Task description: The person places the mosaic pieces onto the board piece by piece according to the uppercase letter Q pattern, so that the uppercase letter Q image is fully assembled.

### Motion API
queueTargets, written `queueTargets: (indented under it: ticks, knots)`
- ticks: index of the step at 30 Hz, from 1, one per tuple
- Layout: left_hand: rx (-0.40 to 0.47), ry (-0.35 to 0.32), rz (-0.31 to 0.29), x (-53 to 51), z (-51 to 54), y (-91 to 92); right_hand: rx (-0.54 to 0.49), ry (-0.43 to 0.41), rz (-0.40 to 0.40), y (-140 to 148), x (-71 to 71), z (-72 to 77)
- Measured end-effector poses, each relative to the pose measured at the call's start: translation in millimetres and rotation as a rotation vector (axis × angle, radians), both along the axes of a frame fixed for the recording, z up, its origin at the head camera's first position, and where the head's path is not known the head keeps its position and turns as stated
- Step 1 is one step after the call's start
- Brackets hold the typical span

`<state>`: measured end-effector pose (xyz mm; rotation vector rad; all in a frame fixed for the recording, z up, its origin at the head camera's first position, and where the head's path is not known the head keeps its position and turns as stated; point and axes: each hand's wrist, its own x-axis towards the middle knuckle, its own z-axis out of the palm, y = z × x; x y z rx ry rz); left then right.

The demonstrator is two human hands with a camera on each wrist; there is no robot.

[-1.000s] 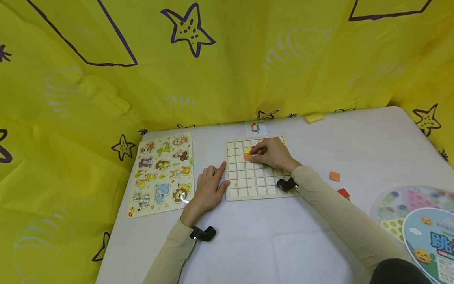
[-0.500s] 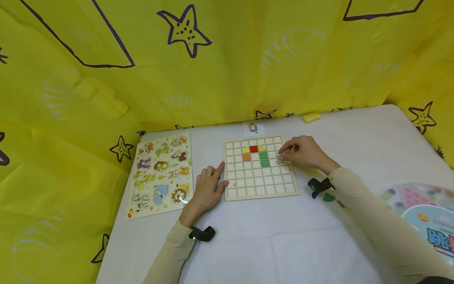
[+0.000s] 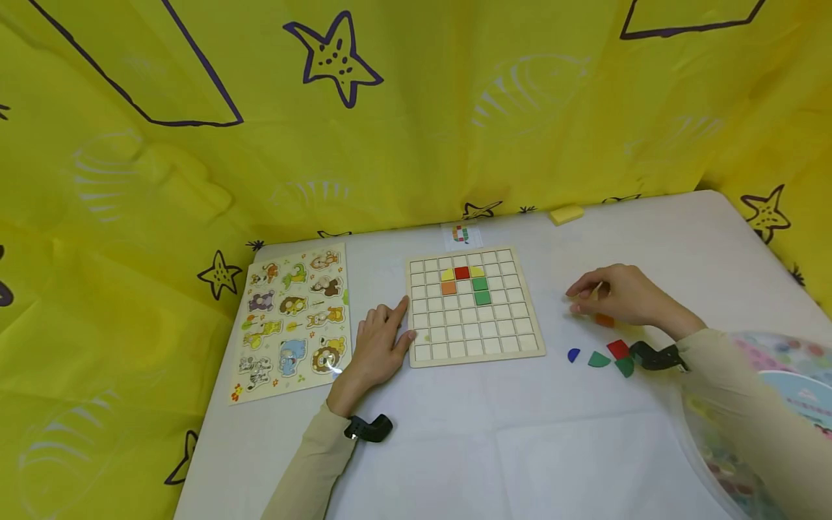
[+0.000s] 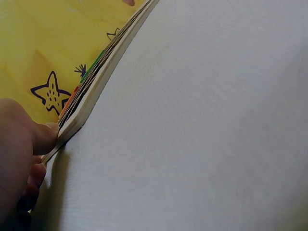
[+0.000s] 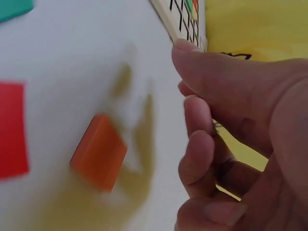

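Note:
The wooden grid board (image 3: 477,339) lies mid-table, with a red tile (image 3: 462,273), an orange tile (image 3: 449,287), yellow corner pieces and two green tiles (image 3: 482,297) in its upper cells. My left hand (image 3: 375,347) touches the board's left edge with index finger and thumb; the left wrist view shows the thumb on that edge. My right hand (image 3: 624,296) hovers right of the board, its fingers loosely bent and holding nothing. Beside it on the table lies an orange square (image 5: 99,154), seen below the hand in the head view.
Near the right forearm lie a blue piece (image 3: 573,354), green pieces (image 3: 599,359) and a red square (image 3: 618,349). An animal puzzle board (image 3: 295,325) is at the left, a small pattern card (image 3: 461,235) behind the grid, a yellow block (image 3: 567,214) at the back.
My right hand has left the board and moved right, above the loose pieces, uncovering the coloured tiles in the grid. My left hand stays at the board's edge.

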<state>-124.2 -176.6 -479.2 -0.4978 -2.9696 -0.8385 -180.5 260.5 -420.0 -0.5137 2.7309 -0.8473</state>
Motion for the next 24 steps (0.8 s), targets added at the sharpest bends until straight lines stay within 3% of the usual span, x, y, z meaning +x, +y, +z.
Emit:
queueTargets:
  ticks: [9, 24]
  knots:
    - [-0.013, 0.002, 0.003, 1.4, 0.6, -1.0, 0.087, -0.056, -0.022, 27.1, 15.6, -5.8]
    - [-0.013, -0.007, -0.004, 1.1, 1.8, 0.0, 0.079, -0.018, 0.001, 31.5, 20.3, -12.7]
